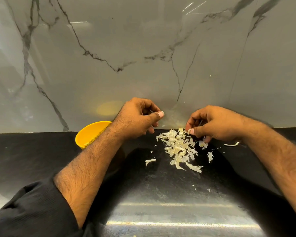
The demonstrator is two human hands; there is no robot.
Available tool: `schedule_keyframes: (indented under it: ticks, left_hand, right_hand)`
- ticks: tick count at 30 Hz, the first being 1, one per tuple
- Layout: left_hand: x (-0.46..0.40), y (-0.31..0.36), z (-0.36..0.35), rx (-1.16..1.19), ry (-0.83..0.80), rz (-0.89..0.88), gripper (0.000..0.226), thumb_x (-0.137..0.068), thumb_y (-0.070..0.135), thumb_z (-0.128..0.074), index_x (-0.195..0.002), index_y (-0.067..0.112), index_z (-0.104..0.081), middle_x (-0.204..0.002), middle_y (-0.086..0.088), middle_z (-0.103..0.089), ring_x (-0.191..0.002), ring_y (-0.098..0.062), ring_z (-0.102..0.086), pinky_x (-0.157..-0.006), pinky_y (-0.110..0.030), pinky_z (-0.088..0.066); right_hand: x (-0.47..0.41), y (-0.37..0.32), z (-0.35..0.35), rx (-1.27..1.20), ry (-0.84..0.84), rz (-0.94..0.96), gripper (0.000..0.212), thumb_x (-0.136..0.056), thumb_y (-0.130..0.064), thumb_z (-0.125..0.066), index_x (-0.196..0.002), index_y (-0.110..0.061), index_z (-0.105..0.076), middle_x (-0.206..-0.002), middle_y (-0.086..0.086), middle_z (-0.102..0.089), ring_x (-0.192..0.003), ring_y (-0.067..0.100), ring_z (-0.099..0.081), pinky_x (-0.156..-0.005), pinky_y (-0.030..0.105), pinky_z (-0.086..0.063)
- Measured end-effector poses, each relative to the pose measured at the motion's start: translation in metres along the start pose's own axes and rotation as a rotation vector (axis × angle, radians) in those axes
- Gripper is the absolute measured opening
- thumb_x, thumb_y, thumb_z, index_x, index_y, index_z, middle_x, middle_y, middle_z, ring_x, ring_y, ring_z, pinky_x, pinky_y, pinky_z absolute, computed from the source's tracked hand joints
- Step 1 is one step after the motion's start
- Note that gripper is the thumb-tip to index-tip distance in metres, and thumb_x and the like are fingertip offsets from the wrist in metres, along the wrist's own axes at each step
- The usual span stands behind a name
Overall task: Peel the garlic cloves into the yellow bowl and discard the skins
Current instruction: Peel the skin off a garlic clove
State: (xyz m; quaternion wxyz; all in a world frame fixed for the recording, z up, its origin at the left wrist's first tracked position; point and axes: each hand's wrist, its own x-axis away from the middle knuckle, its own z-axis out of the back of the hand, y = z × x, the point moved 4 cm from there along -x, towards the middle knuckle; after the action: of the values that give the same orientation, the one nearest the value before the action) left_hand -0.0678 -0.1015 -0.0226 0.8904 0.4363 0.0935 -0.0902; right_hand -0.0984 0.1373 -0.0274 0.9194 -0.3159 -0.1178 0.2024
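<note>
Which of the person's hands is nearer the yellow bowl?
The left hand: it hovers just right of the yellow bowl, its forearm crossing the rim. The right hand is farther right, beyond the skins pile.

glossy marble wall (pixel 143 40), papery skins (pixel 179 147)

A bowl (pixel 91 132) stands on the counter (pixel 41 151) against the wall (pixel 143 48), behind the left forearm. To its right lies a heap of skins (pixel 179 147), between the left hand (pixel 138 117) and the right hand (pixel 214 124).
</note>
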Motion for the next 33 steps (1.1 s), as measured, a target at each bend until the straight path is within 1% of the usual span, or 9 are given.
schedule_keyframes:
  ticks: [4, 7, 10, 13, 17, 23, 26, 29, 33]
  left_hand:
    - [0.000, 0.000, -0.001, -0.011, 0.010, 0.004, 0.014, -0.100, 0.032, -0.073, -0.103, 0.019, -0.073, -0.081, -0.002, -0.080, -0.066, -0.016, -0.077, -0.056, -0.024, -0.058]
    - [0.000, 0.001, -0.001, -0.029, 0.007, 0.014, 0.013, -0.101, 0.032, -0.072, -0.103, 0.019, -0.073, -0.081, -0.002, -0.079, -0.065, -0.014, -0.077, -0.057, -0.023, -0.058]
    - [0.000, -0.002, -0.003, -0.077, -0.044, 0.083, 0.016, -0.102, 0.035, -0.070, -0.105, 0.020, -0.071, -0.084, -0.002, -0.080, -0.068, -0.016, -0.078, -0.059, -0.026, -0.062]
    - [0.001, -0.006, -0.011, -0.145, -0.116, 0.133, 0.013, -0.103, 0.034, -0.069, -0.109, 0.022, -0.069, -0.086, -0.001, -0.079, -0.074, -0.016, -0.079, -0.064, -0.032, -0.066]
    - [0.000, -0.006, -0.022, -0.100, -0.189, 0.169, 0.016, -0.108, 0.024, -0.061, -0.123, 0.019, -0.066, -0.094, -0.005, -0.079, -0.083, -0.020, -0.080, -0.075, -0.040, -0.068]
    - [0.001, -0.003, -0.021, -0.084, -0.190, 0.172, 0.026, -0.110, 0.017, -0.056, -0.135, 0.022, -0.060, -0.097, -0.003, -0.078, -0.087, -0.019, -0.078, -0.075, -0.036, -0.067]
    - [0.003, -0.002, -0.023, 0.062, -0.239, 0.206, 0.030, -0.111, 0.011, -0.053, -0.140, 0.018, -0.057, -0.100, -0.010, -0.079, -0.083, -0.019, -0.077, -0.076, -0.036, -0.065]
    - [0.010, 0.004, -0.026, 0.297, -0.402, 0.214, 0.034, -0.111, 0.004, -0.048, -0.142, 0.018, -0.053, -0.106, -0.018, -0.079, -0.092, -0.033, -0.078, -0.082, -0.042, -0.064]
    - [0.004, 0.001, -0.010, 0.313, -0.169, 0.171, 0.022, -0.111, 0.008, -0.051, -0.129, 0.016, -0.061, -0.098, -0.016, -0.080, -0.081, -0.032, -0.077, -0.063, -0.036, -0.062]
  right_hand:
    - [-0.001, -0.010, -0.015, -0.072, -0.082, 0.071, 0.007, -0.099, -0.017, -0.071, -0.102, -0.021, -0.076, -0.095, -0.002, -0.080, -0.089, 0.016, -0.078, -0.080, 0.033, -0.065]
    - [0.003, -0.019, -0.009, -0.080, -0.018, 0.122, 0.007, -0.098, -0.021, -0.072, -0.102, -0.025, -0.076, -0.095, -0.007, -0.080, -0.088, 0.010, -0.075, -0.070, 0.026, -0.057]
    - [0.002, -0.005, 0.009, 0.058, 0.108, -0.014, 0.006, -0.100, -0.018, -0.069, -0.100, -0.023, -0.073, -0.091, -0.002, -0.078, -0.076, 0.011, -0.075, -0.061, 0.024, -0.056]
    - [0.004, 0.009, 0.003, 0.077, -0.006, -0.205, 0.011, -0.103, -0.006, -0.061, -0.102, -0.012, -0.070, -0.088, 0.010, -0.077, -0.068, 0.017, -0.076, -0.062, 0.031, -0.063]
    - [0.002, -0.005, -0.011, -0.283, -0.129, -0.083, 0.011, -0.104, 0.000, -0.059, -0.109, -0.001, -0.068, -0.096, 0.020, -0.078, -0.085, 0.033, -0.079, -0.073, 0.039, -0.066]
    - [0.001, 0.003, 0.012, -0.227, 0.118, -0.038, 0.010, -0.102, -0.006, -0.064, -0.104, -0.012, -0.073, -0.091, 0.010, -0.079, -0.070, 0.020, -0.073, -0.059, 0.034, -0.058]
    - [-0.002, 0.003, 0.005, -0.202, 0.095, -0.026, 0.010, -0.102, -0.008, -0.066, -0.103, -0.014, -0.074, -0.092, 0.007, -0.080, -0.073, 0.018, -0.074, -0.065, 0.035, -0.061]
    - [-0.002, -0.006, -0.009, -0.227, -0.009, 0.020, 0.010, -0.103, -0.008, -0.064, -0.107, -0.012, -0.073, -0.093, 0.007, -0.080, -0.082, 0.024, -0.077, -0.074, 0.038, -0.063]
    - [-0.002, -0.008, -0.008, -0.300, -0.021, 0.004, 0.010, -0.104, -0.005, -0.061, -0.110, -0.006, -0.070, -0.095, 0.011, -0.081, -0.093, 0.034, -0.078, -0.082, 0.046, -0.063]
